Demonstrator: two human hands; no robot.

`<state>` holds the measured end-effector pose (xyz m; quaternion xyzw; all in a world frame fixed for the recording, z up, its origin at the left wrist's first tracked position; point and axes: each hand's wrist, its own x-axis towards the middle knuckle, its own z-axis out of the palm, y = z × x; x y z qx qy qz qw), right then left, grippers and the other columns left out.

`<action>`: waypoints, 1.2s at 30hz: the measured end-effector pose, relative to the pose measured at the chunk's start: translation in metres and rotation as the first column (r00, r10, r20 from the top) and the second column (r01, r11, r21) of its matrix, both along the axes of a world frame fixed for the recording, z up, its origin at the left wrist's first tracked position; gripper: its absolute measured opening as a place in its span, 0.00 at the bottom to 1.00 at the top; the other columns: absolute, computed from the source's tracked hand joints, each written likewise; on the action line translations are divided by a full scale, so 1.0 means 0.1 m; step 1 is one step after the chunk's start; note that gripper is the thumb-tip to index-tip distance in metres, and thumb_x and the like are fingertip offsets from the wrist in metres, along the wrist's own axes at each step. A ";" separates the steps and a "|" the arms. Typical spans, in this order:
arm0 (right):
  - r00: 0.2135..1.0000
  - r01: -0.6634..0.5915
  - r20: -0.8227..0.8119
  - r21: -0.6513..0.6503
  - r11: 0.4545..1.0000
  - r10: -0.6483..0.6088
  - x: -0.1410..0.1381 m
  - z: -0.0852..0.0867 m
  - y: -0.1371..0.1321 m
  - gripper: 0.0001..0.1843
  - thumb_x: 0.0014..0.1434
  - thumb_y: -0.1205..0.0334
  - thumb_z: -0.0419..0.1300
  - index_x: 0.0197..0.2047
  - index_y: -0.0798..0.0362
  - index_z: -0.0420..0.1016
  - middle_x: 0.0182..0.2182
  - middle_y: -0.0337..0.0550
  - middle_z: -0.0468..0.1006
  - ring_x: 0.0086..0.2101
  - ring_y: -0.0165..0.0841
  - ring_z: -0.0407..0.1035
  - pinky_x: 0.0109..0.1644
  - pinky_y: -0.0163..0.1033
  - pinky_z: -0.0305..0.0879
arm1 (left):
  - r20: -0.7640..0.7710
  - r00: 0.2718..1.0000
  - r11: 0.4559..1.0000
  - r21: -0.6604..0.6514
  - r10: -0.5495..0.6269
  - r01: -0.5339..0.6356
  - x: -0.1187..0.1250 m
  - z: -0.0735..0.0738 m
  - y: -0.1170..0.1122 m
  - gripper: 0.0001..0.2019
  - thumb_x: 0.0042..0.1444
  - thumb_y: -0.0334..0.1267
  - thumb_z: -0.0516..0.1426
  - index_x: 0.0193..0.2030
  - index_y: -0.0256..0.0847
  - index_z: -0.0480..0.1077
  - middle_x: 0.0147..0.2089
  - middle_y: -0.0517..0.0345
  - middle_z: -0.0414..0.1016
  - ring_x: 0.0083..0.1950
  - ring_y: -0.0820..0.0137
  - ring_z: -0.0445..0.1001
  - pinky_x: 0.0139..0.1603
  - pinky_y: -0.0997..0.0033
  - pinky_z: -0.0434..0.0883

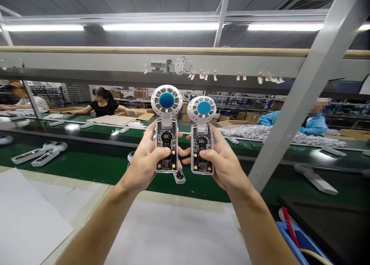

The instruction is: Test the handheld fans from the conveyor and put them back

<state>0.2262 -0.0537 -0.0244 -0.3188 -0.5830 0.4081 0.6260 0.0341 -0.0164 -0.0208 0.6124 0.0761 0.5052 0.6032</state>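
Observation:
I hold two small hand-held fans upright in front of me, side by side above the green conveyor belt (86,168). Each has a white round head with a blue hub and a clear body showing the circuit board. My left hand (144,161) grips the left fan (167,130), thumb pressed on its lower front. My right hand (221,161) grips the right fan (202,136) the same way. Both fans' small displays appear lit. Another fan (179,176) lies on the belt just below the left one.
More fans (40,155) lie on the belt at left, one (316,179) at right. A slanted grey post (291,103) rises right of my hands. White sheets (26,215) cover the near bench. A blue bin (300,238) sits at lower right. Other people work across the line.

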 end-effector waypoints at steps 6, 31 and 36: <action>1.000 0.008 0.020 0.113 0.994 -0.010 -0.02 -0.01 -0.06 0.44 0.62 0.65 0.61 0.74 0.41 0.43 0.49 0.45 0.79 0.42 0.41 0.80 0.43 0.48 0.81 | -0.014 0.999 0.999 0.005 -0.038 0.038 -0.01 -0.04 -0.01 0.33 0.58 0.32 0.59 0.66 0.45 0.48 0.47 0.51 0.77 0.31 0.67 0.80 0.31 0.66 0.78; 0.999 -0.045 -0.030 0.020 0.999 0.046 -0.12 -0.03 -0.05 0.45 0.54 0.68 0.61 0.72 0.42 0.49 0.40 0.42 0.81 0.32 0.36 0.77 0.35 0.42 0.77 | 0.052 0.996 0.997 -0.026 -0.073 0.075 -0.01 -0.01 -0.01 0.38 0.55 0.31 0.61 0.67 0.44 0.44 0.39 0.57 0.77 0.31 0.67 0.79 0.30 0.70 0.76; 1.000 -0.016 0.001 0.019 1.000 0.016 -0.10 -0.03 -0.05 0.47 0.53 0.70 0.61 0.72 0.43 0.48 0.38 0.40 0.80 0.31 0.35 0.77 0.35 0.40 0.76 | 0.052 0.998 0.998 -0.050 -0.040 0.042 -0.01 0.00 0.02 0.40 0.53 0.31 0.62 0.67 0.44 0.45 0.41 0.55 0.77 0.30 0.65 0.80 0.28 0.69 0.76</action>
